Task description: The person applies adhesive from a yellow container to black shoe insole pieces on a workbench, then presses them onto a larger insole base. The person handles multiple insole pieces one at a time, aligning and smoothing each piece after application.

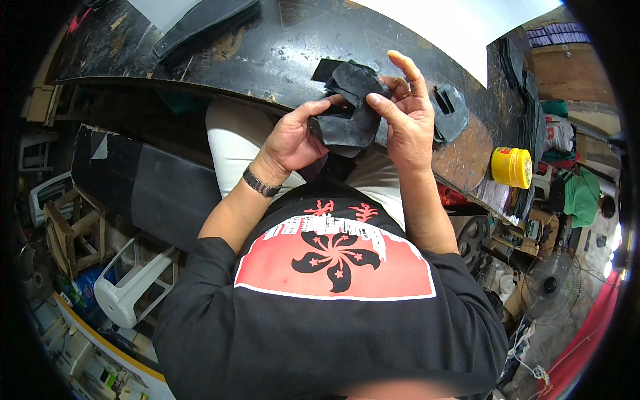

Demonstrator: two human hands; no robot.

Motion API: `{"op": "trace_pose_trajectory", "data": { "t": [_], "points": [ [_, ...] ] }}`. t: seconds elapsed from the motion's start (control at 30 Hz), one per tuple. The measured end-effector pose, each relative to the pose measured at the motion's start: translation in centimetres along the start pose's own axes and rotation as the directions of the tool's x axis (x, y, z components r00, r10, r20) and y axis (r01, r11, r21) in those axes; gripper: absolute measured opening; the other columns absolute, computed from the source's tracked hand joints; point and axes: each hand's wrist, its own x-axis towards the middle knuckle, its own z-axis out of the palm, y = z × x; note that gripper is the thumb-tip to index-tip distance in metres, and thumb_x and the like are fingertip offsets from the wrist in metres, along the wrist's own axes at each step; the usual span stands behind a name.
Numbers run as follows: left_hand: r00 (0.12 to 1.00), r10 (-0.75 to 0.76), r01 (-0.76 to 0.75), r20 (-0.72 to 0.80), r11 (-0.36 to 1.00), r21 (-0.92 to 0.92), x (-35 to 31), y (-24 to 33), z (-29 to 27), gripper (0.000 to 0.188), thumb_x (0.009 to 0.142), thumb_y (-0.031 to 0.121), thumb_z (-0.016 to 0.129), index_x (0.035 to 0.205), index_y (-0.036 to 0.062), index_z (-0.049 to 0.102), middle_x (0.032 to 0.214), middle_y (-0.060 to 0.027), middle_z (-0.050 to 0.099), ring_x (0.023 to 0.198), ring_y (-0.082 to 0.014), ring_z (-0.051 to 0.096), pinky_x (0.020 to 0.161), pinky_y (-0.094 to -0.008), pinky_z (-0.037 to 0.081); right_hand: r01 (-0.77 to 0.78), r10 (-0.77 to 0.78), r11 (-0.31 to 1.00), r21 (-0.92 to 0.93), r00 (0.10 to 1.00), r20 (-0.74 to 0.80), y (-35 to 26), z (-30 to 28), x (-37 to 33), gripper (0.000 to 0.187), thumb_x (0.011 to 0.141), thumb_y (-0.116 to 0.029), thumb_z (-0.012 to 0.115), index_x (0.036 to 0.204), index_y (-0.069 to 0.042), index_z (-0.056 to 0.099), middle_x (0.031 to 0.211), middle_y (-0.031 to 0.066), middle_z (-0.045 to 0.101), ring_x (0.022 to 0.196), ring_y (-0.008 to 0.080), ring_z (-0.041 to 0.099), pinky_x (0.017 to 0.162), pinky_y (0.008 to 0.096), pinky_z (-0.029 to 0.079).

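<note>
Head view: black piece [341,132] at upper middle of frame, long axis roughly up-down, pinched by left hand [292,139] at its left edge, right hand [410,127] at its right. Slotted piece [455,125] lies rightward, right hand nearer.

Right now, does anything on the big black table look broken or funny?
Yes, the black table looks worn: brown scuffs break up its dark surface, and its front edge looks chipped near the left hand. I can't see any clear spill.

Piece [348,125] between the hands [412,127], tub [511,167] to their right
</note>
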Motion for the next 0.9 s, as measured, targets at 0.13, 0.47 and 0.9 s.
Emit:
{"op": "trace_pose_trajectory", "data": {
  "t": [0.13, 0.47, 0.9],
  "points": [
    [0.999, 0.053, -0.053, -0.002, 0.996, 0.075, -0.2, 0.2, 0.1, 0.042, 0.104, 0.03, 0.05, 0.135, 0.0038, 0.057, 0.131, -0.012, 0.064, 0.122, -0.0239, 0.061, 0.105, -0.044, 0.049, 0.054, -0.055, 0.998, -0.022, 0.998, -0.024, 0.2, -0.4, 0.0, 0.071, 0.08, 0.006, 0.077, 0.144, -0.007, 0.049, 0.139, 0.0061, 0.056, 0.113, 0.0158, 0.057, 0.102, 0.0299, 0.049],
    [0.993, 0.109, -0.096, -0.038, 0.962, 0.257, 0.4, 0.8, -0.3, 0.044, 0.108, 0.038, 0.042, 0.136, 0.007, 0.054, 0.123, -0.0106, 0.067, 0.115, -0.0247, 0.066, 0.1, -0.0444, 0.055, 0.122, -0.097, 0.97, -0.212, 0.987, 0.126, 0.3, -0.9, -0.2, 0.064, 0.083, 0.005, 0.076, 0.142, -0.005, 0.053, 0.14, 0.0085, 0.057, 0.117, 0.0152, 0.058, 0.103, 0.0306, 0.048],
    [0.982, 0.169, -0.159, -0.079, 0.981, 0.115, 0.1, 0.8, -0.1, 0.04, 0.106, 0.038, 0.046, 0.125, 0.0062, 0.062, 0.117, -0.0098, 0.069, 0.11, -0.026, 0.069, 0.096, -0.046, 0.057, 0.251, -0.229, 0.896, -0.366, 0.968, 0.102, 0.1, -1.2, 0.4, 0.061, 0.091, -0.022, 0.074, 0.145, -0.01, 0.049, 0.118, 0.0068, 0.065, 0.099, 0.0123, 0.06, 0.091, 0.0258, 0.048]
  ]
}}
